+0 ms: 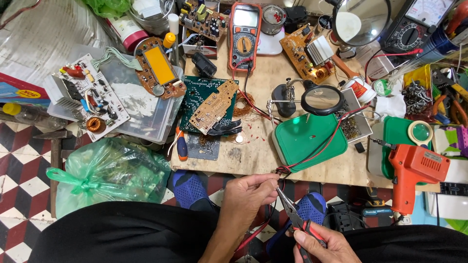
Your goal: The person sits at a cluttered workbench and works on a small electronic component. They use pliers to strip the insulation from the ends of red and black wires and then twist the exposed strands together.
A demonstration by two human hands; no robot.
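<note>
Nearest the camera, the person's right hand (319,246) is closed around the red-and-black handles of a pair of needle-nose pliers (294,210), whose slim tip points up and left toward the other hand. The left hand (248,192) sits just above the lap, its fingers pinched shut on the ends of the red and black wires (312,155); the plier tip meets the wires right at those fingertips, though whether it bites on them cannot be told. Below the hands, blue shoes (191,189) rest on a checkered tile floor (19,146), and a tied green plastic bag (105,173) sits to the left.

From the pinching grip the wires run up over the edge of the wooden table (253,151) and across a green tray (309,139). An orange soldering gun (414,170) lies at the right edge. Further in, a helping-hands stand with a magnifier (319,100) stands beside the tray, and a dark green circuit board (207,104) lies under a smaller tan one. To the left, a clear plastic box (139,104) carries more boards.

At the far side, an orange multimeter (245,35) lies face up, its leads trailing toward the middle of the table, next to a large round magnifying lamp (360,19).
</note>
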